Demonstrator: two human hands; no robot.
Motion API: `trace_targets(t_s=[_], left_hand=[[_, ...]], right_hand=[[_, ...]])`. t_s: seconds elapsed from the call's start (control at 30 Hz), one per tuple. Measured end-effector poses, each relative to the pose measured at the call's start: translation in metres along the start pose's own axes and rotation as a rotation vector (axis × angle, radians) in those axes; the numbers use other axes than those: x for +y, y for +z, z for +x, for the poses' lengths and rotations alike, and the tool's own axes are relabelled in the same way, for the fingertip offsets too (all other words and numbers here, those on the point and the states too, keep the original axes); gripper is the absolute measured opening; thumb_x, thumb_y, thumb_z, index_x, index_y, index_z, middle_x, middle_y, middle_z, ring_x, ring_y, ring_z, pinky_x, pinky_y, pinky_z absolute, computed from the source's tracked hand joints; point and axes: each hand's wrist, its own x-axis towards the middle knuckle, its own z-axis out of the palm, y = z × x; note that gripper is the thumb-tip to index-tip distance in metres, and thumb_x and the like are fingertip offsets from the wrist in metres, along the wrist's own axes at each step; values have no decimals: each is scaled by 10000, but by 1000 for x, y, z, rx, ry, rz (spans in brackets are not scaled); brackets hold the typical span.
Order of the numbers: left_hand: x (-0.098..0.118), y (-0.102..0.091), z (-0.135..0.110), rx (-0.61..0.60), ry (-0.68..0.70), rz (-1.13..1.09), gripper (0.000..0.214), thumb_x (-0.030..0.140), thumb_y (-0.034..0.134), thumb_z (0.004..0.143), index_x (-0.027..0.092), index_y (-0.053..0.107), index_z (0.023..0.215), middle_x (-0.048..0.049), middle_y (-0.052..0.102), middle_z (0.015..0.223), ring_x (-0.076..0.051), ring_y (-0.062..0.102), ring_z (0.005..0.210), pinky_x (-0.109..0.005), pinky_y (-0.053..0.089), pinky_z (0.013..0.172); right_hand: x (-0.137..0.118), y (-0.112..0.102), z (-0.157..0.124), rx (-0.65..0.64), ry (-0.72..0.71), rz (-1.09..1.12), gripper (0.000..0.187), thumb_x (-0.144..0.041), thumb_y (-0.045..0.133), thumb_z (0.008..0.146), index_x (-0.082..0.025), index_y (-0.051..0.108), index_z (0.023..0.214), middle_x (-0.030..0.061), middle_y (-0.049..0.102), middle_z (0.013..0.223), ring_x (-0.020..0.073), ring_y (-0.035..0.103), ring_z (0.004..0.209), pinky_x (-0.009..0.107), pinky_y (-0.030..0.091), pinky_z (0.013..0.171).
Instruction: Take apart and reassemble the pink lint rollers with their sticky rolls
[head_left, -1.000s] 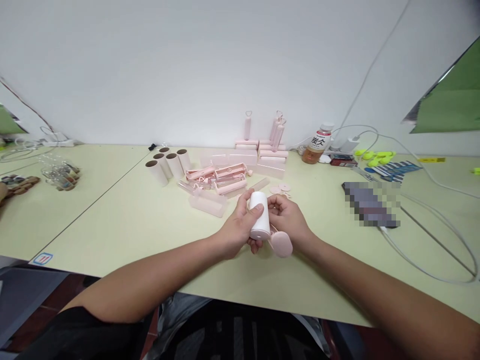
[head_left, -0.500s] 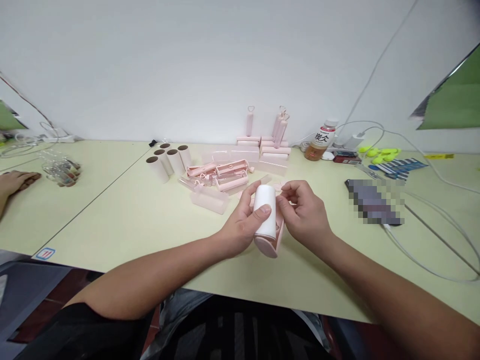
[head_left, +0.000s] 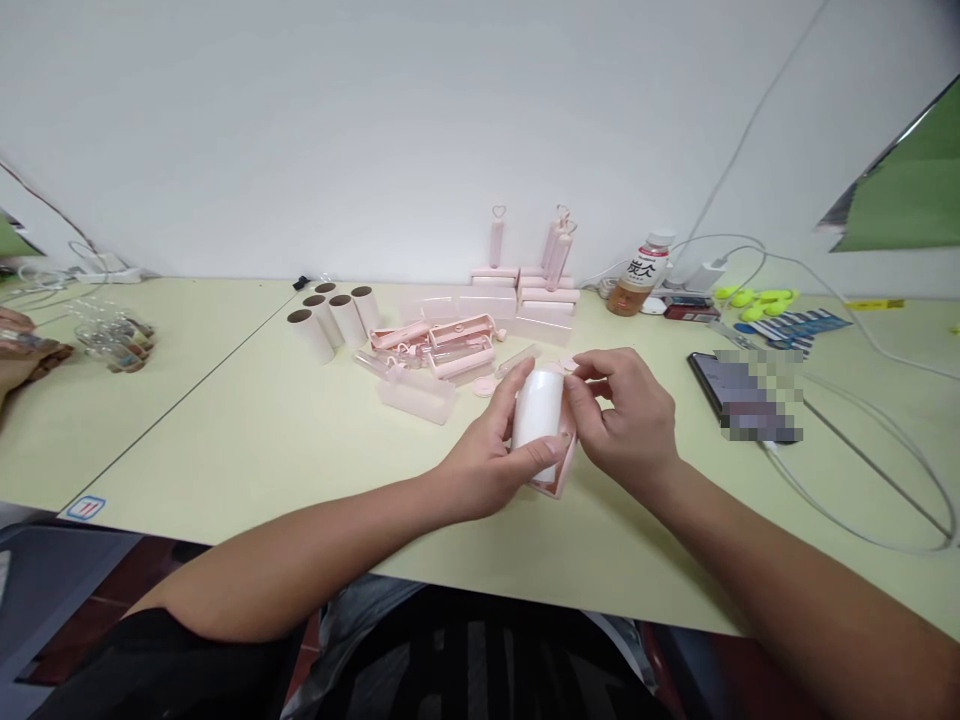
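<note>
My left hand (head_left: 504, 440) is wrapped round a white lint roller refill (head_left: 538, 408), its thumb lying across the lower end. Under and to the right of the roll shows a pink roller case (head_left: 561, 478), with the roll lying partly in it. My right hand (head_left: 622, 405) has thumb and finger pinched together at the upper right edge of the roll and case; what lies between the fingertips is hidden. Just beyond are pink roller parts (head_left: 463, 362), a small pink disc (head_left: 484, 385) and a translucent pink cover (head_left: 416, 396).
Several white rolls (head_left: 346, 320) stand at the back left. Pink handles (head_left: 556, 255) rise from cases by the wall, beside a drink bottle (head_left: 641, 275). At right lie a phone (head_left: 739, 400), a white cable (head_left: 840, 530) and yellow-green items (head_left: 757, 300). Another person's hand (head_left: 30, 350) is far left.
The roll has shifted slightly right and up and sits lower in the case. My left thumb has slid down across its near end. The other person's hand has moved, now touching something.
</note>
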Motion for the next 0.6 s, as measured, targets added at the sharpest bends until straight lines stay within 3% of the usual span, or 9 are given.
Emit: trace_targets(t_s=[0.13, 0.27, 0.37, 0.47, 0.6], left_hand=[[3, 5, -3, -44, -91, 9, 1016, 408, 713, 829, 392, 25, 1577, -143, 493, 1410, -251, 628, 1009, -360, 543, 754], [5, 9, -6, -31, -134, 107, 1242, 300, 803, 721, 406, -109, 1559, -161, 525, 1353, -210, 635, 840, -328, 547, 637], [8, 7, -5, -43, -169, 189, 1201, 228, 751, 723, 433, -88, 1557, -173, 482, 1395, -201, 634, 792, -314, 548, 569], [11, 2, -3, -90, -217, 218, 1171, 185, 689, 722, 443, -93, 1554, -192, 423, 1448, -182, 634, 719, -305, 541, 507], [9, -4, -2, -70, -192, 272, 1109, 195, 635, 738, 428, -67, 1564, -173, 483, 1400, -161, 617, 645, -306, 532, 487]], right_hand=[[-2, -1, 1, 6, 31, 43, 147, -210, 562, 905, -236, 595, 1046, 76, 651, 939, 221, 646, 821, 367, 587, 658], [-5, -1, -1, -3, 101, 125, 186, -259, 573, 906, -236, 606, 1088, 106, 657, 1060, 249, 659, 891, 373, 578, 635], [-4, -2, -1, -144, 251, 217, 247, -313, 518, 950, -230, 589, 1171, 106, 676, 1111, 237, 676, 873, 377, 558, 704], [-1, -4, -1, -320, 409, 328, 305, -385, 438, 992, -223, 579, 1208, 74, 699, 1014, 213, 672, 804, 361, 539, 718], [3, -7, -1, -508, 633, 563, 460, -562, 415, 973, -199, 568, 1211, -15, 588, 675, 155, 569, 490, 294, 479, 471]])
